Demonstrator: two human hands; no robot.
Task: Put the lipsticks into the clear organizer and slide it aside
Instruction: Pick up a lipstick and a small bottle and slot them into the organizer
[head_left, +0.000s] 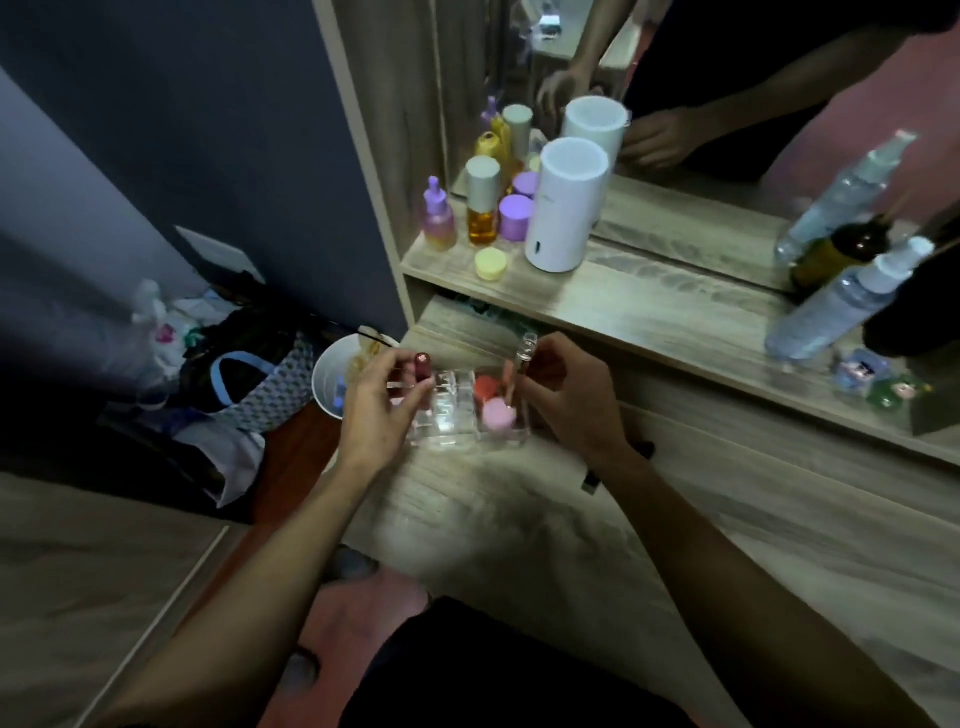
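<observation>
The clear organizer (452, 415) sits on the wooden dresser top (519, 509), between my two hands. My left hand (374, 410) pinches a dark red lipstick (422, 370) upright above the organizer's left side. My right hand (566, 395) holds a slim clear-capped lipstick (521, 358) over the right compartments. Inside the right part stand a red-orange lipstick (485, 388) and a pink one (500, 415). The picture is blurred, so the compartment walls are hard to tell apart.
On the raised shelf stand a white cylinder (563, 208), purple, amber and yellow bottles (483, 213) and clear spray bottles (841, 306) before a mirror. A white bucket (332, 384) and bags lie on the floor at left. A black item (613, 462) lies by my right wrist.
</observation>
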